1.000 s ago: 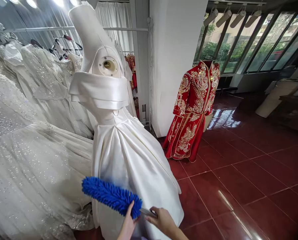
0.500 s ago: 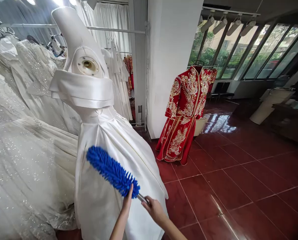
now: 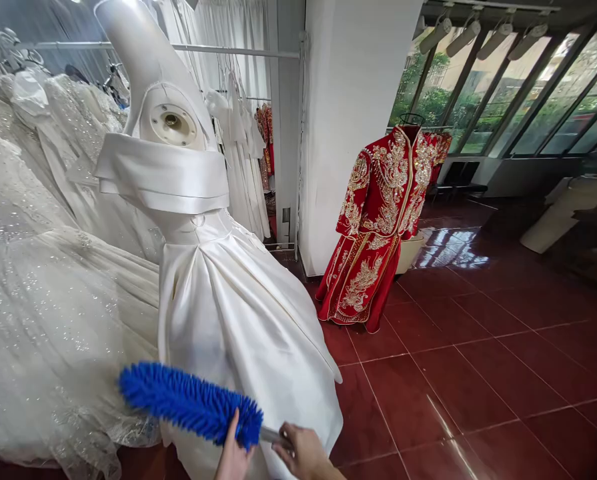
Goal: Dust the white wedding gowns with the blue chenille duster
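Observation:
A duster with a fluffy blue head [image 3: 178, 399] lies slantwise across the view, its tip pointing left in front of the white gowns. My right hand [image 3: 305, 453] is closed round its grey handle [image 3: 273, 437]. At the lower end of the blue head, my left hand [image 3: 234, 457] holds the fibres, its thumb up against them and its other fingers mostly hidden. Behind the duster stands a white satin gown [image 3: 228, 300] on a white mannequin [image 3: 141, 57], with a folded band across the bodice.
Sparkly white gowns [image 3: 53, 320] hang from a rail [image 3: 228, 49] on the left. A red suit with gold embroidery [image 3: 378, 220] stands on a form beside a white pillar [image 3: 351, 133]. Red tiles [image 3: 453, 373] cover the floor, and windows [image 3: 483, 100] line the back.
The duster has moved down and to the left with both hands on it, and now lies flatter. The view has shifted slightly, so the red suit appears farther right.

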Demonstrator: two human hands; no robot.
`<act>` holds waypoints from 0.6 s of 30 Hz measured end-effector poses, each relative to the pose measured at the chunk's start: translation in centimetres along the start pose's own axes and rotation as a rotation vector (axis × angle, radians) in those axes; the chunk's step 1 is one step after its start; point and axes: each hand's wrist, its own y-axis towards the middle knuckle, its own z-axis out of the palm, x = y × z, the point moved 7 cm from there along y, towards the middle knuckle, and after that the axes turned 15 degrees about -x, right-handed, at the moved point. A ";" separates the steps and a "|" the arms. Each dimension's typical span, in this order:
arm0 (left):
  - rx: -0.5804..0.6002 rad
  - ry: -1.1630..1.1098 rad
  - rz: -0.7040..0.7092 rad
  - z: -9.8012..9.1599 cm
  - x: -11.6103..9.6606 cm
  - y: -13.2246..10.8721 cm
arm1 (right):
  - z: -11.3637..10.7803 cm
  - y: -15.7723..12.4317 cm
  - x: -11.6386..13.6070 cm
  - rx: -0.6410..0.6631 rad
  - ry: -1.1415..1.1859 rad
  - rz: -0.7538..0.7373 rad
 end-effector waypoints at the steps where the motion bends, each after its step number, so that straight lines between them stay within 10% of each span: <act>1: 0.024 -0.032 0.051 0.9 -1.8 0.0 | -1.7 1.2 1.5 -0.068 0.024 -0.057; 6: 0.149 -0.101 0.293 9.6 -10.5 0.0 | -8.7 6.9 5.6 -0.274 0.209 -0.173; 9: 0.155 -0.093 0.366 14.0 -11.8 0.3 | -9.7 9.0 3.8 -0.284 0.153 -0.128; 13: 0.140 -0.039 0.291 13.8 -6.6 2.1 | -6.7 8.2 -1.9 -0.163 0.020 -0.002; 18: 0.147 0.073 0.031 6.4 4.0 6.4 | -0.8 4.3 -7.7 0.102 -0.102 0.100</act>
